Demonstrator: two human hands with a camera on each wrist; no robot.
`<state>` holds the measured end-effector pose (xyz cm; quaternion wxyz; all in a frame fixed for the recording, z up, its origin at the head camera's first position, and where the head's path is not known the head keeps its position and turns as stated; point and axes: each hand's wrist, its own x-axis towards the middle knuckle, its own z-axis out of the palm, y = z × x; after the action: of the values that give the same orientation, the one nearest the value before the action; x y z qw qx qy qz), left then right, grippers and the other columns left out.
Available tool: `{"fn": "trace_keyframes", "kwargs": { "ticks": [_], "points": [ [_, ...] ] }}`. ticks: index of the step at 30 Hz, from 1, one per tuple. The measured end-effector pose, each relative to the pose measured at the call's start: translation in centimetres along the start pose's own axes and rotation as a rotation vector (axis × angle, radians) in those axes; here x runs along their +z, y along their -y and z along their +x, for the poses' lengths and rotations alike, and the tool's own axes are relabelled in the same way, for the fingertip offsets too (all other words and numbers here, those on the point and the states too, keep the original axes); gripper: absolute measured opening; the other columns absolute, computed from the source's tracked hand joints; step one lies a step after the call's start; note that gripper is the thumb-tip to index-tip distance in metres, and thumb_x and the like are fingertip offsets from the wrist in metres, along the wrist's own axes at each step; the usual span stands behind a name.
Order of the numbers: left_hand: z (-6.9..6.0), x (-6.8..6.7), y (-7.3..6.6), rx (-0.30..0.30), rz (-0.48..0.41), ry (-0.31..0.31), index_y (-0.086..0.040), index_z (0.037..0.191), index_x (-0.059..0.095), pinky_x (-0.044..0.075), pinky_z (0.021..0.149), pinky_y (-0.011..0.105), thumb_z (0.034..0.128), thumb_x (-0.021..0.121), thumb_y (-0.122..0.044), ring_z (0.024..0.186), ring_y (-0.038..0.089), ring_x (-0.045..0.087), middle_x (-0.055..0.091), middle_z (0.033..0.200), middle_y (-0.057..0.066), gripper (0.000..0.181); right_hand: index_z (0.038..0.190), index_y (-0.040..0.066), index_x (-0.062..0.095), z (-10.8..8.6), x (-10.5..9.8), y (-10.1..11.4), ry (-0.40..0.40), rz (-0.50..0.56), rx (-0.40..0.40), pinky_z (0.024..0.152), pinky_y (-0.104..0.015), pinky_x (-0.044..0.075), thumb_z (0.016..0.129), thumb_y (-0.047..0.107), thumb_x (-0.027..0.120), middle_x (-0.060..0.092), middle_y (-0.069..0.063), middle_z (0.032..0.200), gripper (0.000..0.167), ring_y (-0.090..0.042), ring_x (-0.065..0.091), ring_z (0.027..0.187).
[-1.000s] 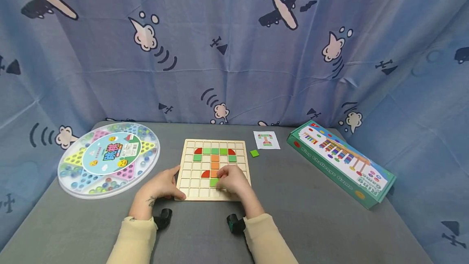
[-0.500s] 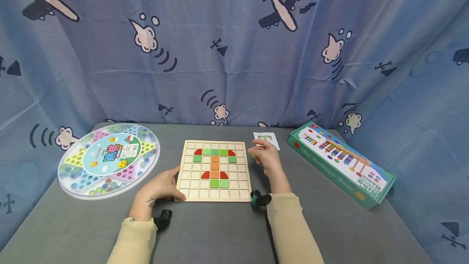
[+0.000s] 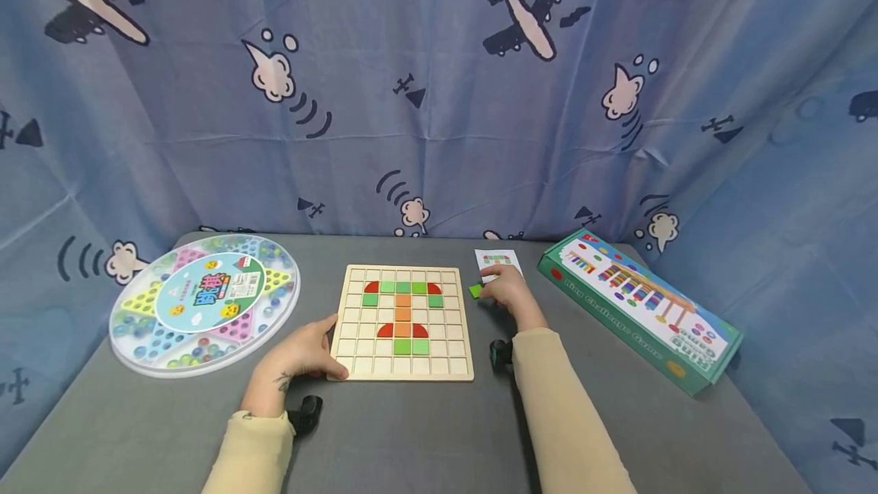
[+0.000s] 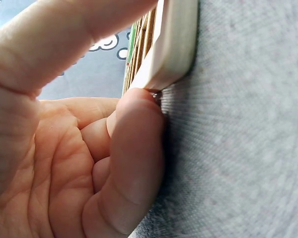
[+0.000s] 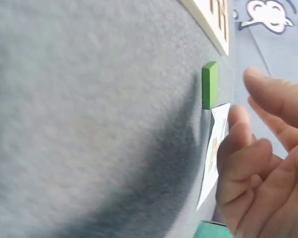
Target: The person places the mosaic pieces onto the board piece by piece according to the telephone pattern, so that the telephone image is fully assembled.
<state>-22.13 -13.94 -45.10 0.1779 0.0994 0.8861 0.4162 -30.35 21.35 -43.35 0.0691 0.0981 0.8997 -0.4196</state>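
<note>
A wooden grid board point(image 3: 449, 364) lies mid-table, with red quarter-round, green and orange pieces set in its cells. My left hand point(image 3: 299, 353) holds its near-left corner; in the left wrist view a bent finger point(image 4: 139, 148) touches the corner of the board point(image 4: 181, 44). My right hand point(image 3: 513, 297) is off the board's right side, beside a loose green square tile point(image 3: 475, 291). In the right wrist view that tile point(image 5: 209, 85) lies on the cloth, apart from the thumb and loosely bent fingers. A white pattern card point(image 3: 495, 257) lies just behind, partly covered by the right hand.
On the left lies a round marble board game point(image 3: 206, 303) in clear wrapping. A long green game box point(image 3: 638, 307) sits at an angle on the right. Behind the grey-covered table point(image 3: 411, 441) hangs a blue curtain point(image 3: 439, 97) printed with planes.
My right hand has left the board and moved right to the loose green tile. A red piece and a green tile it covered on the board now show. The left hand stays put.
</note>
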Motion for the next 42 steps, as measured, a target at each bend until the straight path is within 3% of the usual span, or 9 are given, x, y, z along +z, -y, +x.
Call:
{"fn": "trace_keyframes", "kwargs": {
  "ticks": [5, 9, 11, 15, 20, 28, 33, 37, 42],
  "points": [
    [0.0, 0.0, 0.1, -0.003, 0.010, 0.002, 0.003, 0.144, 0.026, 0.041, 0.045, 0.029, 0.0564, 0.084, -0.010, 0.044, 0.015, 0.046, 0.053, 0.059, 0.007, 0.106, 0.116, 0.003, 0.064, 0.4, 0.0, 0.9, 0.025, -0.221, -0.023, 0.053, -0.025, 0.040, 0.069, -0.002, 0.068, 0.056, -0.019, 0.117, 0.047, -0.019, 0.048, 0.065],
    [0.2, 0.0, 0.2, -0.007, 0.015, 0.004, 0.002, 0.144, 0.027, 0.041, 0.045, 0.029, 0.0566, 0.085, -0.010, 0.044, 0.014, 0.046, 0.053, 0.058, 0.006, 0.105, 0.115, 0.004, 0.065, 0.4, 0.2, 1.4, 0.050, -0.340, -0.037, 0.076, -0.033, 0.046, 0.069, -0.002, 0.069, 0.044, -0.019, 0.138, 0.046, -0.027, 0.053, 0.096],
    [0.2, 0.0, 0.2, -0.011, 0.020, 0.002, 0.002, 0.144, 0.027, 0.041, 0.046, 0.029, 0.0565, 0.085, -0.010, 0.044, 0.014, 0.046, 0.053, 0.059, 0.006, 0.105, 0.116, 0.004, 0.065, 0.4, 0.4, 1.4, 0.063, -0.389, -0.039, 0.085, -0.037, 0.045, 0.070, -0.002, 0.069, 0.044, -0.018, 0.139, 0.046, -0.028, 0.052, 0.103],
    [0.2, 0.0, 0.2, -0.018, 0.029, 0.001, 0.003, 0.144, 0.027, 0.041, 0.046, 0.028, 0.0565, 0.085, -0.011, 0.045, 0.014, 0.046, 0.053, 0.059, 0.006, 0.106, 0.115, 0.007, 0.066, 0.4, 0.6, 1.3, 0.060, -0.476, -0.042, 0.088, -0.044, 0.043, 0.072, 0.001, 0.070, 0.057, -0.014, 0.126, 0.044, -0.027, 0.055, 0.102],
    [0.3, -0.1, 0.0, -0.025, 0.037, 0.000, 0.003, 0.144, 0.026, 0.041, 0.046, 0.028, 0.0571, 0.085, -0.011, 0.045, 0.014, 0.045, 0.053, 0.060, 0.006, 0.106, 0.105, 0.010, 0.071, 0.2, 0.7, 1.1, 0.029, -0.499, -0.022, 0.084, -0.049, 0.044, 0.071, 0.005, 0.071, 0.065, -0.010, 0.113, 0.034, -0.028, 0.058, 0.098],
    [0.1, 0.0, 0.1, -0.020, 0.046, -0.006, 0.003, 0.144, 0.026, 0.041, 0.046, 0.029, 0.0567, 0.084, -0.011, 0.045, 0.015, 0.046, 0.053, 0.060, 0.007, 0.106, 0.089, 0.010, 0.068, -0.9, 1.0, 1.3, -0.047, -0.499, -0.036, 0.070, -0.043, 0.045, 0.070, 0.017, 0.071, 0.066, -0.005, 0.089, 0.020, -0.022, 0.058, 0.078],
    [0.1, 0.1, 0.2, -0.017, 0.041, -0.001, 0.003, 0.144, 0.026, 0.041, 0.046, 0.029, 0.0567, 0.085, -0.010, 0.045, 0.015, 0.046, 0.053, 0.060, 0.007, 0.106, 0.089, 0.008, 0.061, -2.1, 1.7, 1.8, -0.088, -0.348, -0.092, 0.062, -0.036, 0.040, 0.072, 0.020, 0.070, 0.059, -0.007, 0.087, 0.023, -0.021, 0.053, 0.074],
    [0.1, 0.0, 0.1, -0.013, 0.039, 0.001, 0.004, 0.144, 0.025, 0.041, 0.046, 0.029, 0.0568, 0.085, -0.010, 0.044, 0.014, 0.045, 0.053, 0.060, 0.007, 0.106, 0.095, 0.001, 0.058, -3.7, 2.3, 2.5, -0.063, -0.059, -0.153, 0.058, -0.030, 0.041, 0.073, 0.009, 0.069, 0.057, -0.011, 0.085, 0.026, -0.021, 0.050, 0.069],
    [0.2, 0.0, 0.1, -0.016, 0.034, 0.000, 0.004, 0.144, 0.025, 0.041, 0.045, 0.028, 0.0570, 0.084, -0.010, 0.044, 0.014, 0.045, 0.053, 0.059, 0.006, 0.106, 0.099, -0.002, 0.057, -5.3, 3.5, 3.2, -0.018, 0.244, -0.229, 0.051, -0.025, 0.035, 0.074, -0.003, 0.063, 0.051, -0.005, 0.072, 0.026, -0.013, 0.041, 0.057]
  ]
}}
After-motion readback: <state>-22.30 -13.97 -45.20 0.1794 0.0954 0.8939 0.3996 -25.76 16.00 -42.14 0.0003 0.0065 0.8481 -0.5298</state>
